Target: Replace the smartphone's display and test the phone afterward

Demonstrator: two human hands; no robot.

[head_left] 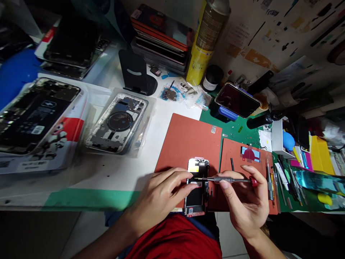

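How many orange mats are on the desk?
2. The big orange mat lies under the opened phone the hands work on; a smaller orange mat sits right beside it. Others may be hidden under clutter.

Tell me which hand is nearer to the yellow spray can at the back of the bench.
Left. The left hand rests on the opened phone, more nearly below the yellow spray can. The right hand, holding the screwdriver, sits farther right.

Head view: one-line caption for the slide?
Left hand steadies an opened phone on a red mat while the right hand holds a screwdriver to it.
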